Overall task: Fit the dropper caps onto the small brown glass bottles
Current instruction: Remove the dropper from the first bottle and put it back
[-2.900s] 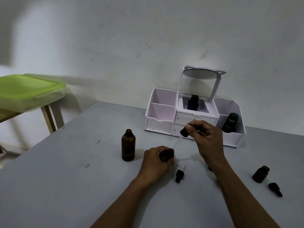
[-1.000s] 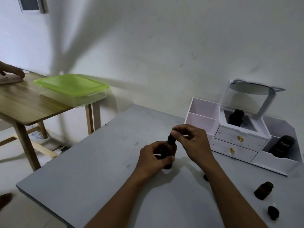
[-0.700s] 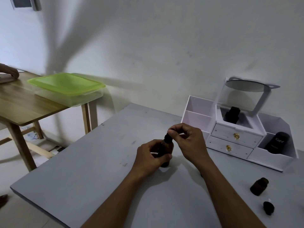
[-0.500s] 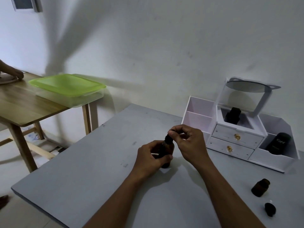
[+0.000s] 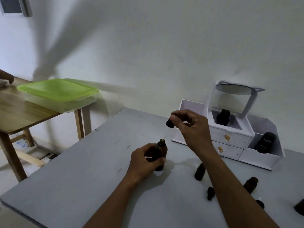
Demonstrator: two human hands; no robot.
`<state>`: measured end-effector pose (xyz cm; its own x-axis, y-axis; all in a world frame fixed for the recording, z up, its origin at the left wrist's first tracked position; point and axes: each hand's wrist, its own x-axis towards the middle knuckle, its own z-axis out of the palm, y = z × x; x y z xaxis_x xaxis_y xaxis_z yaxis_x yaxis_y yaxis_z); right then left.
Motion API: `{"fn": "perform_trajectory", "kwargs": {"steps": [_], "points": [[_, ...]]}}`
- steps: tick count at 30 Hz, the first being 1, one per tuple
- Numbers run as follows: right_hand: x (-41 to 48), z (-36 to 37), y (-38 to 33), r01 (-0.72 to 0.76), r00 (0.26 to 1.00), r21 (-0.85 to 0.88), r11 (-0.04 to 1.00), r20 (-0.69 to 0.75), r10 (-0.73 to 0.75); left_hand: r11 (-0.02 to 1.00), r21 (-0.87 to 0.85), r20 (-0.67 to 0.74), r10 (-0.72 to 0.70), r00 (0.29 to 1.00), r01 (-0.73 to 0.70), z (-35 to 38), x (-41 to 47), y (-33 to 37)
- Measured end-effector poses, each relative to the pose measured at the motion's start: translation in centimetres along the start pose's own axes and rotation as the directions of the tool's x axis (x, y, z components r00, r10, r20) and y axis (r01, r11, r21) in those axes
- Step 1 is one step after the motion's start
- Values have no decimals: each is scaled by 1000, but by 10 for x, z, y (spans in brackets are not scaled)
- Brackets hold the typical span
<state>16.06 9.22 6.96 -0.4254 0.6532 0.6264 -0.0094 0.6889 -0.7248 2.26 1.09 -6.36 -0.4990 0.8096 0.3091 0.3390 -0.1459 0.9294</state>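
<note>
Near edge: I see a loose dropper cap (image 5: 210, 193) lying on the grey table (image 5: 74, 186) just left of the right forearm; a further dark cap (image 5: 260, 203) lies right of that forearm; a dark object is cut off at the right frame edge, too little showing to name
Right side of table: a small brown bottle (image 5: 250, 184) lies tilted, uncapped; a second small dark bottle (image 5: 199, 171) lies tilted just left of the right forearm
Left hand (image 5: 144, 163): curled closed around the lower body of an upright brown glass bottle (image 5: 160, 151) standing on the table; the bottle's neck is open and bare
Right hand (image 5: 191, 129): raised above and to the right of that bottle; thumb and forefinger pinched on a black dropper cap (image 5: 170, 123); other fingers loosely bent; cap held clear of the bottle neck, not touching it; a pale glass tube seems to hang beneath it, though it is faint
Behind the hands: a white cosmetic organiser (image 5: 230, 137) with two gold-knobbed drawers and a tilted mirror (image 5: 235, 89); a black bottle (image 5: 264, 142) marked "Kahf" rests in its right compartment; another dark bottle (image 5: 222, 116) sits in the top well
Far left: a green-lidded plastic box (image 5: 57, 94) on a wooden table (image 5: 18, 116); another person's hand (image 5: 7, 78) at the frame edge
</note>
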Motion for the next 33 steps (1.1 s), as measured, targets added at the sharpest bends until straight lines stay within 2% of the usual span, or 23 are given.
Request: {"fn": "perform_trajectory", "kwargs": {"steps": [6,8,11,13,15,18,23,27,33], "points": [[12,-28,-24,74,992,76,994,-109,-66,1000,12,-24,-7,1000,8,-1,-7,11],[11,-41,-31,88,985,79,993,-152,-75,999,51,-119,14,993,-8,-2,-13,17],[5,-62,-33,94,977,111,989,-202,-70,994,93,-345,90,934,-61,-3,-31,32],[1,-76,-31,96,974,94,991,-216,-74,988,103,-383,148,912,-117,1,-49,43],[-4,-88,-29,80,975,96,992,-215,-57,985,81,-323,170,931,-152,10,-66,54],[-13,-104,-20,45,976,74,996,-215,-28,988,11,-136,152,979,-152,32,-79,68],[-30,-121,5,-43,973,-12,999,-225,39,999,7,139,-52,989,52,76,-65,67],[-41,-125,26,-95,970,-73,993,-232,75,993,57,161,-111,981,103,102,-43,55],[-50,-123,49,-109,969,-108,988,-235,81,990,117,159,-91,983,73,121,-23,42]]}}
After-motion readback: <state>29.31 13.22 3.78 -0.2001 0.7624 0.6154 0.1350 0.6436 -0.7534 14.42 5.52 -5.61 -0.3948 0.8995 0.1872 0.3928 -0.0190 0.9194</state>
